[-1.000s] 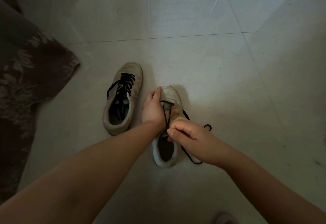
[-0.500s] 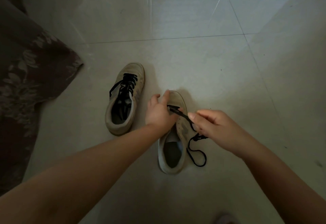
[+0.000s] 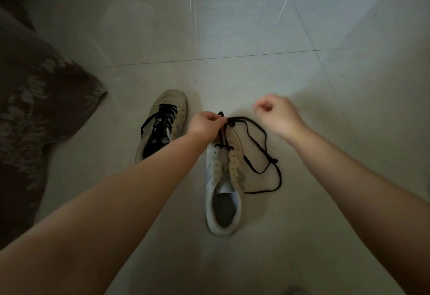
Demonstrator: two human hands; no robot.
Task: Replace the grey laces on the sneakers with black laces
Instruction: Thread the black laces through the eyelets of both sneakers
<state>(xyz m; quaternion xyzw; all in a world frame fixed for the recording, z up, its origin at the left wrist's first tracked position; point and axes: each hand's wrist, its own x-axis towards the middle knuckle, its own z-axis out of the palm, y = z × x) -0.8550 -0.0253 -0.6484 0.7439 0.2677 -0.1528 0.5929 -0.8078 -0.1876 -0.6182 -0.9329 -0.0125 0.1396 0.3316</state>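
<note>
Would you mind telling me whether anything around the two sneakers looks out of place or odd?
Nothing is damaged or spilled. The left sneaker is fully laced in black. The right sneaker has the black lace through only its front eyelets, the rest trailing loose on the floor beside it; the left hand pinches it.

pale tiled floor (image 3: 232, 27) with thin grout lines fills the frame. two beige sneakers lie on it at centre: the laced sneaker (image 3: 162, 122) left, the nearly unlaced sneaker (image 3: 223, 183) right, black lace (image 3: 263, 155) trailing onto tile. dark floral fabric (image 3: 35, 108) rests at left
</note>
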